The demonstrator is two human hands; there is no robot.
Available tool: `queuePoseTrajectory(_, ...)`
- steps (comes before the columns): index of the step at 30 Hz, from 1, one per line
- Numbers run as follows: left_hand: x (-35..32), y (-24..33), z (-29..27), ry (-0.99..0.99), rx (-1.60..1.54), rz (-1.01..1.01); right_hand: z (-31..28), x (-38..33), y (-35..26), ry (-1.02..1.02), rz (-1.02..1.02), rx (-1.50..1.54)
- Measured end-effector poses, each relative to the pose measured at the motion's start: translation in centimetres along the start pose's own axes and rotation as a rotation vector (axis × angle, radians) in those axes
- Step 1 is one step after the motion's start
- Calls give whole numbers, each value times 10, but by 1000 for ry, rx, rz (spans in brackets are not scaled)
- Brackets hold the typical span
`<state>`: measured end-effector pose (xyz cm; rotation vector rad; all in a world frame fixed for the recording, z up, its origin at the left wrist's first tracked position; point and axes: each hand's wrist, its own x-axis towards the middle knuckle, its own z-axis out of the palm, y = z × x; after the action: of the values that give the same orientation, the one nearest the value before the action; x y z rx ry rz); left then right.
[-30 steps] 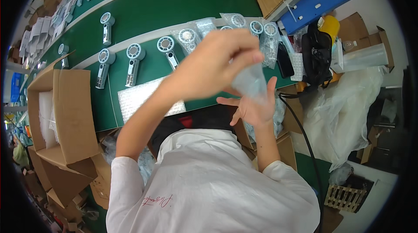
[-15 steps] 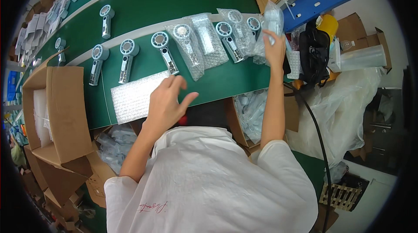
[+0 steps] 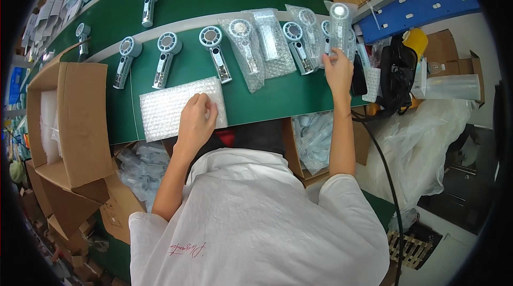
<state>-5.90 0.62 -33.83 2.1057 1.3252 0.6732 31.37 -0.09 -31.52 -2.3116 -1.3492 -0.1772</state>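
My left hand (image 3: 196,123) rests on a flat bubble-wrap bag (image 3: 160,110) near the table's front edge, its fingers curled and pressed together on the bag's surface. On the right, my right hand (image 3: 339,75) grips the lower end of a handheld fan in a clear plastic bag (image 3: 340,24), its round head pointing away from me. Bare light-blue handheld fans lie in a row on the green table, among them one fan (image 3: 215,51) just beyond the bubble-wrap bag. Beside it are a bagged fan (image 3: 246,51) and a bubble-wrapped packet (image 3: 272,45).
An open cardboard box (image 3: 83,126) stands at the left. Below the table edge sit a carton of clear plastic bags (image 3: 312,142) and more plastic packaging (image 3: 143,171). A black bag (image 3: 398,72) and a dark cable (image 3: 386,160) are on the right.
My left hand has closed its fingers and settled on the bubble-wrap bag. The bagged fan in my right hand has turned, so its round face now shows.
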Motion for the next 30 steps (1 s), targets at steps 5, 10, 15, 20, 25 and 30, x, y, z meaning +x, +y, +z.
queuePoseTrajectory(5, 3, -3, -5, -34, -129, -41, -3, 3, -10, -285, 215, -39)
queuePoseTrajectory(10, 7, 0, -3, -25, -163, -40, 28, -14, 20, -145, 90, -39)
queuePoseTrajectory(15, 6, -3, -3, -17, -145, -31, 35, -22, 28, 49, 12, 57)
queuePoseTrajectory(20, 4, -3, -1, -19, -170, -28, 4, -26, 31, 121, 37, 207)
queuePoseTrajectory(25, 7, -3, -4, -35, -159, -10, -45, -32, 6, -45, 382, 474)
queuePoseTrajectory(30, 7, -3, -7, -42, -131, 9, -73, -49, 9, 119, 415, 572)
